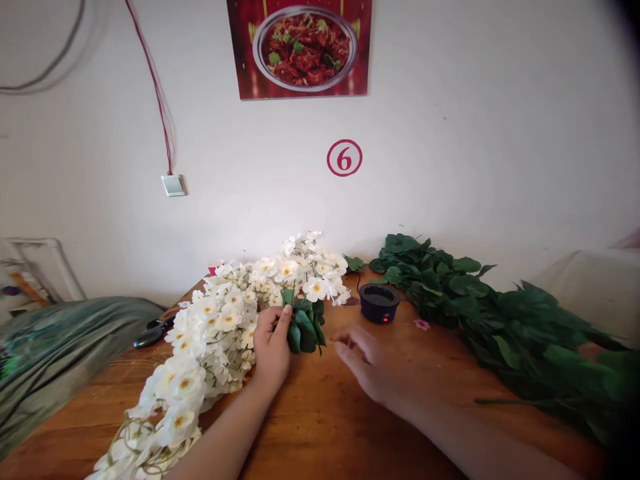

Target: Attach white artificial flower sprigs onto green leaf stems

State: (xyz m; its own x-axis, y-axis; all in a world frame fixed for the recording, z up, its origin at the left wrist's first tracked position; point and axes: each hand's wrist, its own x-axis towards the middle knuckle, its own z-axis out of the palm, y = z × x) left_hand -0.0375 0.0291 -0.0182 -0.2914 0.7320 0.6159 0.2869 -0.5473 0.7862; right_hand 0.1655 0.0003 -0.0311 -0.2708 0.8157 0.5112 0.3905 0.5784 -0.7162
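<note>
My left hand (273,343) is closed on a small bunch of green artificial leaves (303,330), pinched between thumb and fingers above the table. Just right of the leaves is my right hand (363,363), slightly blurred, its fingers loosely curled with a gap to the thumb and no object visible in them. It does not touch the bunch. Behind that hand stands a small dark round pot-like device (380,310) with a lit red light and a cord. White artificial flowers (230,317) with yellow centres lie in a long heap beside my left hand.
A long pile of green leaf stems (465,293) runs along the right of the wooden table (300,427). A black-handled tool (153,332) lies at the left edge. One pink blossom (422,325) rests near the device. The white wall (425,167) rises behind.
</note>
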